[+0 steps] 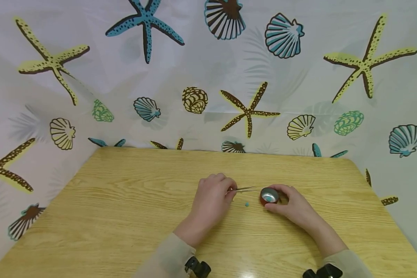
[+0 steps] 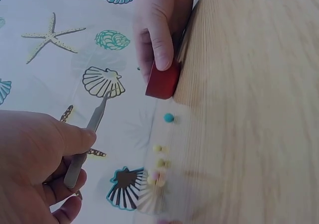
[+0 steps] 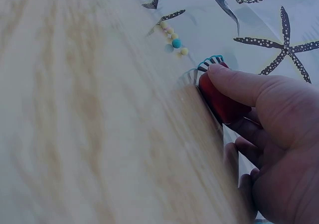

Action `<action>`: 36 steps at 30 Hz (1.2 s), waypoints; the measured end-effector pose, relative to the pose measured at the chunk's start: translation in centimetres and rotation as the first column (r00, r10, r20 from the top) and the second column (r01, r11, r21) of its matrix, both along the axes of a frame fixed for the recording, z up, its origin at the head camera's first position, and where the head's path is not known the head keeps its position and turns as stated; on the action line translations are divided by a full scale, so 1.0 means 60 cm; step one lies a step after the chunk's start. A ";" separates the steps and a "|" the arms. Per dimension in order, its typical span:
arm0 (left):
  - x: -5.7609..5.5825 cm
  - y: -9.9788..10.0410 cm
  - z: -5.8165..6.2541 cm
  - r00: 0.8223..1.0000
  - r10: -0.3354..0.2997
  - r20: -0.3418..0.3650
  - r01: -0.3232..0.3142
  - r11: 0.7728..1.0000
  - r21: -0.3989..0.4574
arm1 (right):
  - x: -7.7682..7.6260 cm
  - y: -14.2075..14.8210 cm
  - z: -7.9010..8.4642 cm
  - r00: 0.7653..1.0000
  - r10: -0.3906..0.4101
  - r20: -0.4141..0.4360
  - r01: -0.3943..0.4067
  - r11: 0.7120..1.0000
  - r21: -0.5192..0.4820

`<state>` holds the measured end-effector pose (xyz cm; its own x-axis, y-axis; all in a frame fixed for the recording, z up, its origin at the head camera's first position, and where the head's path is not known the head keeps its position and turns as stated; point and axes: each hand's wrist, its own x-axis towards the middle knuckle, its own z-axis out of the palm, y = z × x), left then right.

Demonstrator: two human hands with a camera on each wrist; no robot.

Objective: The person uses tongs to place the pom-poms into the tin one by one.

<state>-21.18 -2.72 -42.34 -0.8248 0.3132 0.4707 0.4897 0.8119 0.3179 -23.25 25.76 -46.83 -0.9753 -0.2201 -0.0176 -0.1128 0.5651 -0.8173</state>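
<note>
My left hand (image 1: 212,197) pinches metal tweezers (image 2: 91,132) between thumb and fingers. Their slim tips reach right in the head view and stop short of a small round red tin (image 1: 264,200). With thumb and fingers my right hand (image 1: 295,204) grips that tin, whose silvery inside shows a bluish spot. On the table between the hands lies a blue bead (image 1: 247,204). The left wrist view shows it beside the tin, with a pale yellow bead (image 2: 157,148), an olive bead (image 2: 161,163) and a few more small beads in a loose row. Nothing sits between the tweezer tips.
A light wooden table (image 1: 125,216) spreads under both hands. Behind and beside it hangs a white cloth (image 1: 180,73) printed with starfish and shells. Dark wrist cameras sit at both sleeves, near the front of the table.
</note>
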 end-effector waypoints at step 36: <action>0.064 -0.187 -0.009 0.996 0.037 0.080 -0.029 0.995 -0.095 | 0.006 -0.004 0.005 1.000 0.008 0.009 -0.009 1.000 0.013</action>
<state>-17.33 -13.91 -42.89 -0.8700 0.3244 0.3714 0.4375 0.8553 0.2777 -22.91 25.53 -46.54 -0.9732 -0.2281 -0.0296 -0.1099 0.5745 -0.8111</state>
